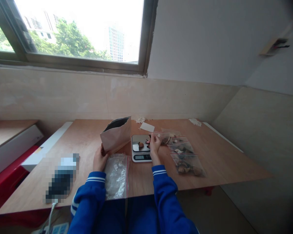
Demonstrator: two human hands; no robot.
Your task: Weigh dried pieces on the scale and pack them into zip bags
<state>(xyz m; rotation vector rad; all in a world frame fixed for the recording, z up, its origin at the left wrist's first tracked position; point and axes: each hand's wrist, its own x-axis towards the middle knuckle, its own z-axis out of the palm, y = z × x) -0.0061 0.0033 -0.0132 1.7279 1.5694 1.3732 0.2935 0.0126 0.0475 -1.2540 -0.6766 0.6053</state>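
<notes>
Left hand [100, 160] held low, right hand [155, 145] raised higher, blue-sleeved forearms [165, 198] extended forward.
Left fingers [98, 159] are curled upward; right fingertips [152, 140] are pinched together, with the right wrist [155, 159] kept nearly upright.

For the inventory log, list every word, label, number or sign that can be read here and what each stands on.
No text can be read with certainty.
Display of the digital scale: too small to read.
White labels on the clear zip bags: too small to read.
White card on the table: no writing can be made out.
Pixelated object: too blurred to read.
</notes>
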